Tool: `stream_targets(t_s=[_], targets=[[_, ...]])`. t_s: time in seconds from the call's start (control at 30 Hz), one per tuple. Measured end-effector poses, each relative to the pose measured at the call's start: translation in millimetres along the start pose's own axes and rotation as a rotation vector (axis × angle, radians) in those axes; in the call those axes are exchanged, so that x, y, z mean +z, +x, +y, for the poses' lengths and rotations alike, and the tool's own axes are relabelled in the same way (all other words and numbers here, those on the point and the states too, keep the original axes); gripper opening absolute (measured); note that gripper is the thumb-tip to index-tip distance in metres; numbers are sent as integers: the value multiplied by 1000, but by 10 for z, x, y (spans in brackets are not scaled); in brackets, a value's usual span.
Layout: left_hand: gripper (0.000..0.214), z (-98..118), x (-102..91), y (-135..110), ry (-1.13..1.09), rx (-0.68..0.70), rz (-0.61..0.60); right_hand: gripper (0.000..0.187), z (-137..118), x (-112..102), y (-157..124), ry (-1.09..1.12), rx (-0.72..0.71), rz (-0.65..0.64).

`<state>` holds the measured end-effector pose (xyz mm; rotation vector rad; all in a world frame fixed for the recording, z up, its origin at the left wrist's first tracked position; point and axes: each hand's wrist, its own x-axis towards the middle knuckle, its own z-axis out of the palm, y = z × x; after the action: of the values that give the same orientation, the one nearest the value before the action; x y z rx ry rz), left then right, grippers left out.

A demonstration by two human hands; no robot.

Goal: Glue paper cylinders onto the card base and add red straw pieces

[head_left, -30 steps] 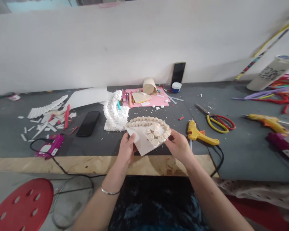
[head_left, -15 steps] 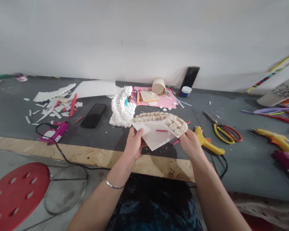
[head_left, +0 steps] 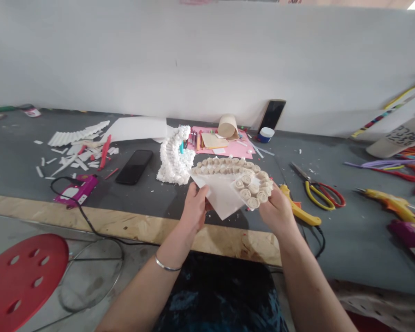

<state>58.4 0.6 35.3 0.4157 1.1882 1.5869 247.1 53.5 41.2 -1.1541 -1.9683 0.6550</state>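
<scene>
Both my hands hold up a white card (head_left: 223, 196) edged with a curved row of beige rolled paper rosettes (head_left: 251, 184). My left hand (head_left: 192, 210) pinches the card's left edge. My right hand (head_left: 276, 210) grips the right end under the cluster of rosettes. The card is lifted and tilted above the grey table's (head_left: 349, 230) near edge. Just behind it stands a white piece covered in white rosettes (head_left: 174, 154).
A yellow glue gun (head_left: 302, 210) lies right of my right hand, with scissors (head_left: 318, 186) beyond it. A black phone (head_left: 134, 166), a pink device (head_left: 76, 190) with a cable and paper scraps (head_left: 76, 154) lie to the left. Pink paper (head_left: 228, 145) sits behind. A red stool (head_left: 19, 281) stands at lower left.
The card has tilted up toward me, so its rosette cluster now faces me more. A small red strip seen on the card half a second ago no longer shows. My head has shifted slightly.
</scene>
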Motion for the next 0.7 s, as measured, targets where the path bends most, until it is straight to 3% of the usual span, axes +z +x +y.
stream_targets(t_s=[0.1,0.27,0.4,0.5,0.6,0.7], targets=[[43,-20,-62,-5,20,-37,-1,27,-22,47,-51,5,58,40],[35,-35,-219,-82,160,-210,-18,22,11,121,-193,-16,129,-6],[37,21,-392,-220,319,-349,-198,22,79,147,-285,7,149,-44],[31,177,-524,-290,503,-394,-358,21,141,157,-337,12,149,-64],[25,445,-558,-237,826,-256,-370,18,185,165,-370,49,148,-79],[12,693,-437,-32,1090,212,-286,19,181,171,-370,77,152,-96]])
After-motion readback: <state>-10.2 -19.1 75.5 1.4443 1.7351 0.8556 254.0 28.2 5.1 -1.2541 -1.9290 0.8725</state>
